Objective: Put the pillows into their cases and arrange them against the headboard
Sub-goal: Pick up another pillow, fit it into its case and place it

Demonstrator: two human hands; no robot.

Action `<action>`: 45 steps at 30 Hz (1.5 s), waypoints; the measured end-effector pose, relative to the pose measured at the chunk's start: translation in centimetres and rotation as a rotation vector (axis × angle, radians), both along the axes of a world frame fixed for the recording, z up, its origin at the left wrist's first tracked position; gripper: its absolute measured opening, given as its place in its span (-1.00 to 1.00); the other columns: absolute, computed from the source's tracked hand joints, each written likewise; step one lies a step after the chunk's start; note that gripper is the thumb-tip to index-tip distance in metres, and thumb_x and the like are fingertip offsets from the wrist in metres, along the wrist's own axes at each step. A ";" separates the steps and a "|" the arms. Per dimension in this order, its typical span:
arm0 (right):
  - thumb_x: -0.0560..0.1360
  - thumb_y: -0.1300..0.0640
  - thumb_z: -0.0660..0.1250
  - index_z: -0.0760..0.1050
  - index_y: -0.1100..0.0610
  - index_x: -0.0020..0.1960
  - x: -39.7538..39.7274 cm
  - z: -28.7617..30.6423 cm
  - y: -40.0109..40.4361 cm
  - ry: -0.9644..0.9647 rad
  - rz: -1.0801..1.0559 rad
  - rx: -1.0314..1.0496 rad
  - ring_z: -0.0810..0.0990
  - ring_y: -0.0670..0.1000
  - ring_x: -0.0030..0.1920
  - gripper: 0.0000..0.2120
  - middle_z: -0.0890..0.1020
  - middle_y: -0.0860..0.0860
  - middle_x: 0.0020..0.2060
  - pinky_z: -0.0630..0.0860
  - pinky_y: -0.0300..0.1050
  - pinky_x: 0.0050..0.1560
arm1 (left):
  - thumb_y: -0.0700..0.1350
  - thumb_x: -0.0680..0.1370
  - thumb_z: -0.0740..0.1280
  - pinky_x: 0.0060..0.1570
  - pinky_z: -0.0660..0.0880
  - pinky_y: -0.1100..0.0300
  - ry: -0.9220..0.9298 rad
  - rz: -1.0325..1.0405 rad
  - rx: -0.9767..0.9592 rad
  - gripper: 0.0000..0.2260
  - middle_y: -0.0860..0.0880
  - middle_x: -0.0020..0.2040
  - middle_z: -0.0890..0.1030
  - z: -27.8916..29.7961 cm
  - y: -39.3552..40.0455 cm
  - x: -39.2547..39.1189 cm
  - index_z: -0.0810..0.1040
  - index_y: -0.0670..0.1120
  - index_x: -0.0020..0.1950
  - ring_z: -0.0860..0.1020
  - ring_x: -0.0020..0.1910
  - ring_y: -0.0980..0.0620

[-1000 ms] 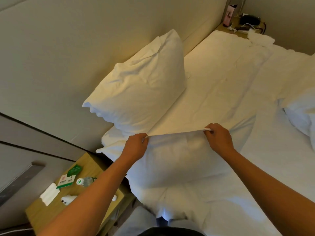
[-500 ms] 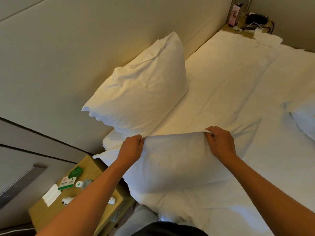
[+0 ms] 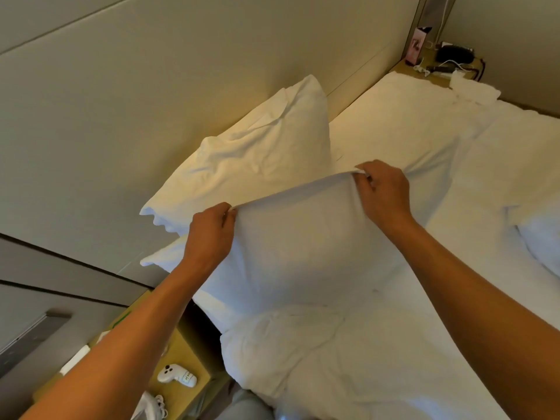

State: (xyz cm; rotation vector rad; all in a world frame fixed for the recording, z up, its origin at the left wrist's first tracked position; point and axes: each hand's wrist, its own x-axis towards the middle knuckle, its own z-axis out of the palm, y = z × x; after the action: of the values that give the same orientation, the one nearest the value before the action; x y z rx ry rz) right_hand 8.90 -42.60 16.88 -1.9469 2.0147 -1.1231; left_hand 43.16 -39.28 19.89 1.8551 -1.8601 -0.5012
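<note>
A white cased pillow [image 3: 303, 247] is raised off the bed in front of me, held by its top edge. My left hand [image 3: 209, 234] pinches the left corner and my right hand [image 3: 383, 192] pinches the right corner. Behind it a second white pillow [image 3: 257, 159] leans upright against the beige padded headboard [image 3: 151, 110]. The lower part of the held pillow rests on the white bed sheet [image 3: 409, 137]. Part of a third pillow [image 3: 542, 237] shows at the right edge.
A wooden nightstand [image 3: 188, 350] below left holds a white controller [image 3: 174, 374] and papers. A far nightstand [image 3: 436, 65] carries a black device, cables and a pink card. A rumpled white duvet [image 3: 348, 359] covers the near bed.
Both hands have lifted the held pillow's top edge higher and toward the headboard, the right hand more than the left. The view has shifted closer to the bed.
</note>
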 end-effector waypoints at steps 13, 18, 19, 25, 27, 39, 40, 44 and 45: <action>0.71 0.03 0.23 0.66 0.18 0.21 -1.1 -2.5 -9.9 -0.063 -0.023 0.129 0.68 0.18 0.07 -0.69 0.72 0.15 0.12 0.55 -0.04 0.15 | -0.06 0.71 0.19 -0.15 0.56 -0.19 0.102 0.027 0.136 -0.66 -0.15 -0.31 0.57 -2.6 -2.4 -5.1 0.51 -0.20 -0.19 0.62 -0.32 -0.16; 0.70 0.02 0.23 0.67 0.15 0.19 -1.2 -3.2 -13.0 -0.069 -0.033 0.107 0.67 0.13 0.04 -0.70 0.72 0.11 0.09 0.51 -0.13 0.09 | -0.06 0.71 0.19 -0.12 0.59 -0.12 0.124 0.050 0.147 -0.68 -0.14 -0.28 0.61 -2.6 -5.1 -5.2 0.57 -0.18 -0.13 0.63 -0.33 -0.12; 0.70 0.02 0.23 0.66 0.15 0.19 -1.1 -3.3 -13.8 -0.062 -0.024 0.116 0.67 0.13 0.04 -0.70 0.72 0.11 0.09 0.51 -0.12 0.10 | -0.06 0.71 0.19 -0.14 0.60 -0.07 0.134 0.056 0.143 -0.69 -0.13 -0.28 0.61 -2.6 -5.7 -5.1 0.58 -0.17 -0.12 0.64 -0.34 -0.11; 0.70 -0.01 0.23 0.65 0.14 0.21 -0.7 -3.9 -17.8 -0.027 0.040 0.206 0.66 0.13 0.05 -0.69 0.71 0.11 0.10 0.56 -0.01 0.16 | -0.09 0.69 0.24 -0.31 0.55 0.18 0.184 0.080 0.177 -0.76 -0.06 -0.28 0.61 -3.7 -9.1 -4.2 0.61 -0.11 -0.10 0.63 -0.43 0.06; 0.71 -0.01 0.22 0.64 0.14 0.23 -0.6 -5.0 -18.5 -0.040 0.051 0.271 0.66 0.15 0.08 -0.69 0.70 0.12 0.12 0.56 0.03 0.21 | -0.10 0.69 0.23 -0.32 0.57 0.11 0.180 0.077 0.196 -0.75 -0.06 -0.30 0.59 -4.7 -9.5 -4.2 0.59 -0.12 -0.13 0.63 -0.39 0.01; 0.71 0.04 0.20 0.64 0.19 0.21 -0.4 -10.5 -16.1 -0.030 -0.020 0.371 0.66 0.19 0.07 -0.69 0.70 0.17 0.10 0.47 -0.08 0.06 | -0.09 0.70 0.20 -0.09 0.62 -0.15 0.154 0.086 0.371 -0.72 -0.13 -0.25 0.60 -8.2 -8.1 -5.5 0.56 -0.16 -0.13 0.64 -0.26 -0.16; 0.71 0.04 0.20 0.64 0.19 0.20 -0.7 -10.1 -15.7 -0.023 -0.029 0.356 0.65 0.19 0.07 -0.69 0.70 0.17 0.10 0.47 -0.07 0.07 | -0.09 0.70 0.21 -0.10 0.63 -0.13 0.161 0.074 0.386 -0.74 -0.10 -0.26 0.60 -8.0 -7.8 -5.6 0.57 -0.13 -0.12 0.65 -0.28 -0.13; 0.71 0.05 0.20 0.65 0.20 0.17 -3.0 -8.5 -13.4 0.011 -0.034 0.315 0.64 0.20 0.07 -0.69 0.69 0.17 0.09 0.48 -0.04 0.11 | -0.05 0.70 0.22 -0.21 0.67 0.07 0.250 0.035 0.464 -0.78 -0.07 -0.08 0.64 -7.4 -6.2 -6.7 0.64 -0.07 0.07 0.70 -0.33 -0.08; 0.71 0.04 0.21 0.65 0.20 0.17 -3.5 -8.2 -13.1 0.021 -0.034 0.308 0.64 0.19 0.06 -0.70 0.69 0.16 0.08 0.47 -0.05 0.10 | -0.04 0.70 0.23 -0.27 0.64 0.18 0.258 0.031 0.479 -0.79 -0.07 -0.01 0.64 -7.4 -6.0 -7.0 0.64 -0.07 0.12 0.71 -0.30 -0.08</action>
State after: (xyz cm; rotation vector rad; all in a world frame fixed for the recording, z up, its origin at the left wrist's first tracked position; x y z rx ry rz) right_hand 5.39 -55.65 8.73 -1.7824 2.0916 -0.7462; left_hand 36.17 -45.31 12.52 1.9844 -1.6319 -1.1995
